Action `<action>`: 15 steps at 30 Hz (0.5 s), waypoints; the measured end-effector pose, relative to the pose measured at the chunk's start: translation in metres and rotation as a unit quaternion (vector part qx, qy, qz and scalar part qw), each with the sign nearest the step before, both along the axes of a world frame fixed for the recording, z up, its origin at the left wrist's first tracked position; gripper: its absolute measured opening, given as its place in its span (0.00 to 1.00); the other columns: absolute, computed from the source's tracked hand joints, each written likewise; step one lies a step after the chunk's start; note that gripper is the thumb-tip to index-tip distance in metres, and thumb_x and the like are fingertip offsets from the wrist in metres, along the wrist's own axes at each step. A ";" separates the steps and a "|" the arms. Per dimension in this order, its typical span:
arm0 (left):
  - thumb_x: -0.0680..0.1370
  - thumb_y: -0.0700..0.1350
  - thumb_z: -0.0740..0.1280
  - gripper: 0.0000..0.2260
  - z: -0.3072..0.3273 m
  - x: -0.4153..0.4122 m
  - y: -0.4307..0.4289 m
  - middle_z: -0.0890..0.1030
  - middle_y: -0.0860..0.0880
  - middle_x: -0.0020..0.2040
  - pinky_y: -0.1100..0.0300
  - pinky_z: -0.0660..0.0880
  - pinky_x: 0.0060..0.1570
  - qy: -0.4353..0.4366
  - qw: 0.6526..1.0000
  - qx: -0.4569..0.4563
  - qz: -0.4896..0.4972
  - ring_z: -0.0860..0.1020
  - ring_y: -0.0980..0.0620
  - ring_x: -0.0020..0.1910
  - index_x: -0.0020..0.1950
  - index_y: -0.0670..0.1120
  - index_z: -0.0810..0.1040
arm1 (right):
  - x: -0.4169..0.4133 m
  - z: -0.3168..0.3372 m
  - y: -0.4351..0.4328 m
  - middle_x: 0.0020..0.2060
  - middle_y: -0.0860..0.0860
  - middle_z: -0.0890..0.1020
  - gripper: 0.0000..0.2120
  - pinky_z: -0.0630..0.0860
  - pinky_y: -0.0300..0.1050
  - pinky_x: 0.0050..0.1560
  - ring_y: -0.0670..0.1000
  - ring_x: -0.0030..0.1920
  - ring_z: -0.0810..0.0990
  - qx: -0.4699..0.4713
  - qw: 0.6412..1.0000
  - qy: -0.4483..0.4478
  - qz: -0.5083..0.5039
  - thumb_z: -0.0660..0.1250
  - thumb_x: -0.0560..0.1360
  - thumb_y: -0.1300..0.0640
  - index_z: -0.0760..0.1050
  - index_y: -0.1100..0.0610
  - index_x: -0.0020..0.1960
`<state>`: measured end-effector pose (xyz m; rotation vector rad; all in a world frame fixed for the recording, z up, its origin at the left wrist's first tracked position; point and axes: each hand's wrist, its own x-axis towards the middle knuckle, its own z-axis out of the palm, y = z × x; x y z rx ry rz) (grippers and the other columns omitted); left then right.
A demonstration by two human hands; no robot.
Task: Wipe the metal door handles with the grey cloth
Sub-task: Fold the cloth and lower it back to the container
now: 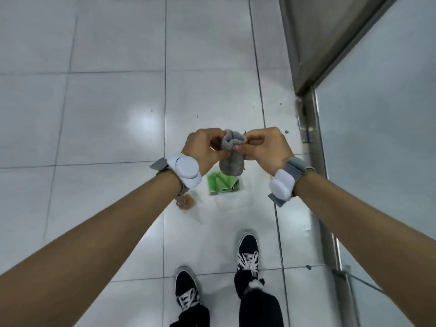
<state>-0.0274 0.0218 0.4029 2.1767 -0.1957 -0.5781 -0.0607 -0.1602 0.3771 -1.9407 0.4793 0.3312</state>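
Over white tiled floor (pixel 106 114), by door frame: both arms stretched forward, hands meeting at centre.
Left hand (pixel 203 147): fingers curled shut, pinching left edge of bunched grey fuzzy cloth (pixel 232 154); white wrist device facing up.
Right hand (pixel 266 147): fingertips pressed together on cloth's right edge, palm down.
Cloth position: held between both hands, lower part hanging.
Floor below: folded green cloth (pixel 223 182), small orange bottle (pixel 185 201).
Door handles: out of view.

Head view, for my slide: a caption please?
Both hands bunch a grey cloth above a green cloth.
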 end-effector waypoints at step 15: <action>0.75 0.40 0.73 0.10 -0.305 -0.003 -0.019 0.83 0.30 0.47 0.36 0.80 0.54 0.187 0.977 0.098 0.038 0.83 0.33 0.49 0.49 0.33 0.81 | 0.021 -0.298 -0.011 0.45 0.57 0.85 0.14 0.84 0.60 0.66 0.59 0.52 0.85 -0.006 0.979 0.198 0.053 0.81 0.72 0.62 0.87 0.63 0.56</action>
